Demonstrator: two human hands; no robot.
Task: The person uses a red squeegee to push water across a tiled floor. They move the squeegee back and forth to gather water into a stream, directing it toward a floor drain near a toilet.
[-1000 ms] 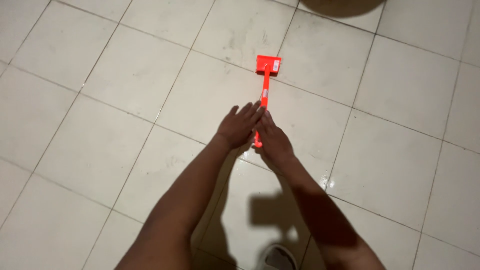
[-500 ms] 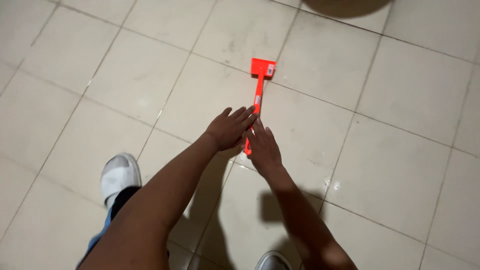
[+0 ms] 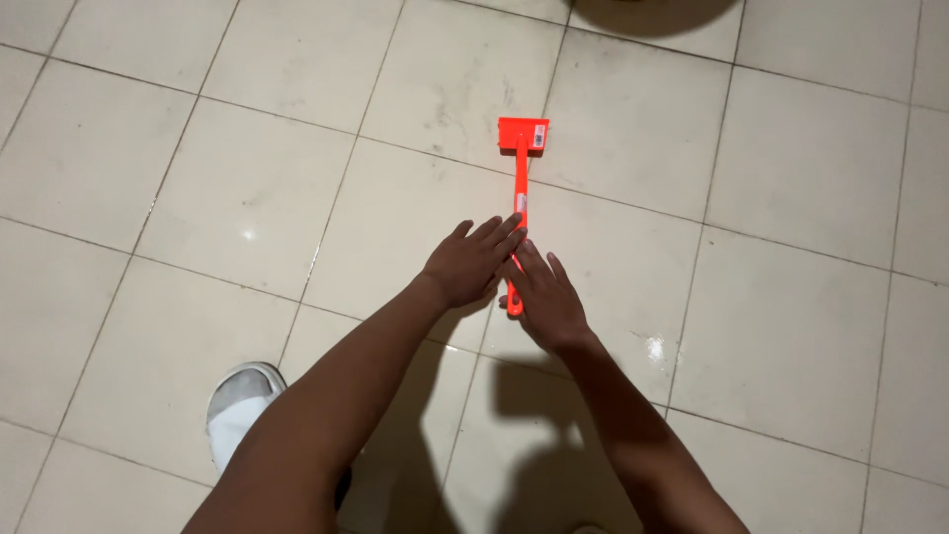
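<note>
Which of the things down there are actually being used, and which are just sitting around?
In use:
- orange scraper, lying on the floor tiles
- left hand, flat over its handle
- right hand, flat over its handle

Just about:
- white shoe, lower left
- dark round shape, top edge

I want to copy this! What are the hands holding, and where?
Both hands, left and right, are on the orange scraper at its handle's near end; a firm grip cannot be told.

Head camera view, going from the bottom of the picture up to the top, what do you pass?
White shoe → right hand → orange scraper's flat head → dark round shadow at the top edge.
</note>
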